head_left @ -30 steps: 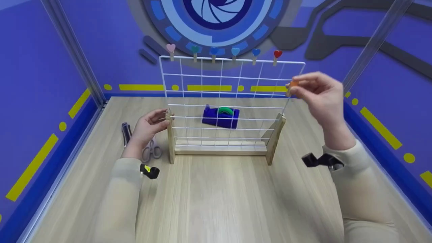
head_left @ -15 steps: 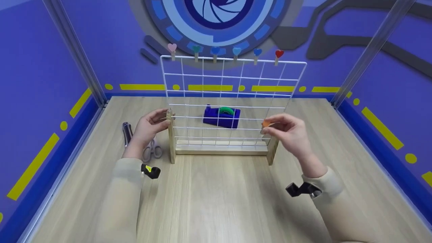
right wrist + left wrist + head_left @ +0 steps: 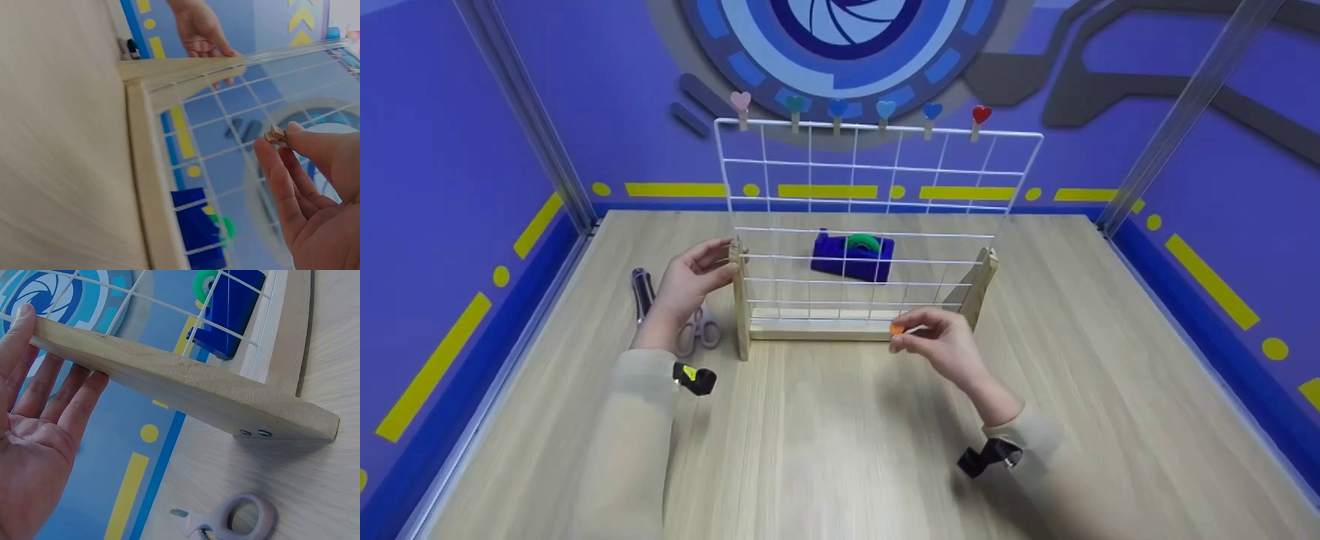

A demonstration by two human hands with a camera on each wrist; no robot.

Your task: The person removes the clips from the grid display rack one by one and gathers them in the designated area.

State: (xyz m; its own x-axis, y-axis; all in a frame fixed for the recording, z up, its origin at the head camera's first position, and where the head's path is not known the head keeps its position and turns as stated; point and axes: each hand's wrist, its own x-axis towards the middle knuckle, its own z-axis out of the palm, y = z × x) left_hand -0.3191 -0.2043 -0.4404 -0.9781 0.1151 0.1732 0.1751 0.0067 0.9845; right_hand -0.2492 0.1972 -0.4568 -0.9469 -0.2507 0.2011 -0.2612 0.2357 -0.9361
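The right hand [image 3: 941, 343] pinches an orange clip [image 3: 897, 328] between thumb and finger, in front of the rack [image 3: 817, 331]. The left hand [image 3: 694, 279] holds the left post [image 3: 741, 307], its fingers nearly straight. Six heart clips [image 3: 886, 109] sit on top. Scissors [image 3: 709, 334] lie on the counter [image 3: 810, 442]; a blue tape holder [image 3: 829, 261] stands behind the rack.

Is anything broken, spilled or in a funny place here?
Nothing looks broken or spilled. The one odd bit is a small orange-topped wooden clip, pinched low down in the right hand, while six wooden clips with coloured hearts sit along the top edge of the white wire grid.
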